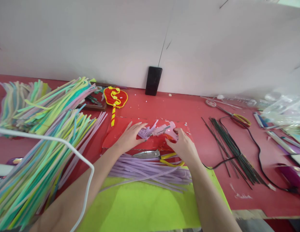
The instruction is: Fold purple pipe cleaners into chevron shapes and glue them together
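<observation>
My left hand (130, 137) has its fingers spread at the left side of a small bunch of bent lilac pipe cleaners (145, 132). Whether its fingertips press on them I cannot tell. My right hand (185, 146) is curled round the back end of a pink glue gun (172, 127), whose nozzle end points left toward the bunch; its grip is partly hidden. Both lie over a red board (116, 138). Just below are scissors with yellow handles (150, 154) and a pile of straight lilac pipe cleaners (150, 170) on a lime-green sheet (140, 203).
Bundles of pastel pipe cleaners (43, 161) and a white cable (75, 151) fill the left. A red-and-yellow fan shape (116, 97) lies behind. A phone (153, 81) leans on the wall. At right are dark green stems (234, 154), more scissors (239, 120) and a black cord (257, 148).
</observation>
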Action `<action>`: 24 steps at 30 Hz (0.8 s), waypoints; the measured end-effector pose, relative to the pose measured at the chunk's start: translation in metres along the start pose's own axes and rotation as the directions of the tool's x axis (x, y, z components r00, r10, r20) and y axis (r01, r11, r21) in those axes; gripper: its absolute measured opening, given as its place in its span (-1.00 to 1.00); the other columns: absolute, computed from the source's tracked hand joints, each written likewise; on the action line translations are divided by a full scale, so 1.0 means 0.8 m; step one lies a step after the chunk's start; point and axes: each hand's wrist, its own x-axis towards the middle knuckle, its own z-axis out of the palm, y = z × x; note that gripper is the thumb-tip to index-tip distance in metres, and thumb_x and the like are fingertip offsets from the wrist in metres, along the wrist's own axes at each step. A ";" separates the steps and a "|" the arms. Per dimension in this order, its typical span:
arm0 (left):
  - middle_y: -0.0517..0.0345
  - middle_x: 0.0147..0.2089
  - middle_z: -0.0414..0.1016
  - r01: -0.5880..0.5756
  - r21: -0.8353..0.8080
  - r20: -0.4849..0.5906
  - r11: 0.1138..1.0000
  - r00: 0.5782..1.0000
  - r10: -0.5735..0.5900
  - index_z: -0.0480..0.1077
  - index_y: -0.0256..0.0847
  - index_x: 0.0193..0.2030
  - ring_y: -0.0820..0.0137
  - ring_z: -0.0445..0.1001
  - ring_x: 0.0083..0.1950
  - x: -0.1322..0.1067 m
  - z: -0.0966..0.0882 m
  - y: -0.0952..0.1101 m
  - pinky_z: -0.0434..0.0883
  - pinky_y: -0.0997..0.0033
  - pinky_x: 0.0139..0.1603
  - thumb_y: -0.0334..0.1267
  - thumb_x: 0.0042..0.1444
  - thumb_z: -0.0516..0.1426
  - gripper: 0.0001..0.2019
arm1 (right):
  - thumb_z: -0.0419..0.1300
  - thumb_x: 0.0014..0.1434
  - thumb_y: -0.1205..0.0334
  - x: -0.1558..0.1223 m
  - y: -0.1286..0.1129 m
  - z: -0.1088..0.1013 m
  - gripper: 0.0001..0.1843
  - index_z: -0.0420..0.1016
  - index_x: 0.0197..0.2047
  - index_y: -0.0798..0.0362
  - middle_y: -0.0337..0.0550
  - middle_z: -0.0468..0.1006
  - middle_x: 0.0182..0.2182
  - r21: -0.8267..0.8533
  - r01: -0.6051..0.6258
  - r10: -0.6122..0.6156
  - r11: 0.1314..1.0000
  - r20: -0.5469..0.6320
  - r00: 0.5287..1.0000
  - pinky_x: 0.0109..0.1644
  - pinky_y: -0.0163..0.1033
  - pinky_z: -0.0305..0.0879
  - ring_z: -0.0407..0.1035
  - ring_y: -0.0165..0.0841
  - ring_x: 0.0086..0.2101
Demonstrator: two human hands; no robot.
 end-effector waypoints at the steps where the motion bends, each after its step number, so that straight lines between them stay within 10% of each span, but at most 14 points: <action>1: 0.06 0.25 0.29 -0.002 0.001 -0.003 1.000 1.000 0.002 0.12 -0.09 0.24 0.30 0.16 0.32 0.000 0.000 0.001 -0.12 0.07 0.38 -0.10 0.09 0.17 -0.42 | 0.14 0.04 0.04 0.000 -0.001 0.001 -0.56 0.27 -0.01 -0.01 -0.05 0.49 -0.04 0.003 -0.001 0.001 1.000 0.003 1.000 -0.20 -0.17 0.29 0.44 -0.18 -0.17; 14: 0.16 0.09 0.42 -0.069 -0.045 0.015 0.997 0.997 0.070 0.42 -0.10 -0.23 0.29 0.25 0.25 -0.002 -0.003 -0.003 -0.13 -0.05 0.35 -0.18 0.12 0.15 -0.89 | 0.13 0.05 0.05 0.000 0.000 0.002 -0.56 0.28 0.00 0.00 -0.05 0.50 -0.04 -0.024 -0.002 0.002 1.000 0.006 1.000 -0.20 -0.17 0.29 0.44 -0.18 -0.18; 24: 0.12 0.10 0.43 -0.053 -0.033 -0.026 0.998 0.998 0.052 0.33 -0.09 0.01 0.28 0.28 0.23 0.000 0.003 -0.004 -0.11 -0.03 0.36 -0.19 0.08 0.18 -0.67 | 0.12 0.05 0.03 0.000 0.002 -0.004 -0.58 0.28 -0.02 -0.03 -0.11 0.52 -0.10 -0.037 -0.013 0.011 0.999 -0.053 0.999 -0.28 -0.21 0.28 0.44 -0.22 -0.20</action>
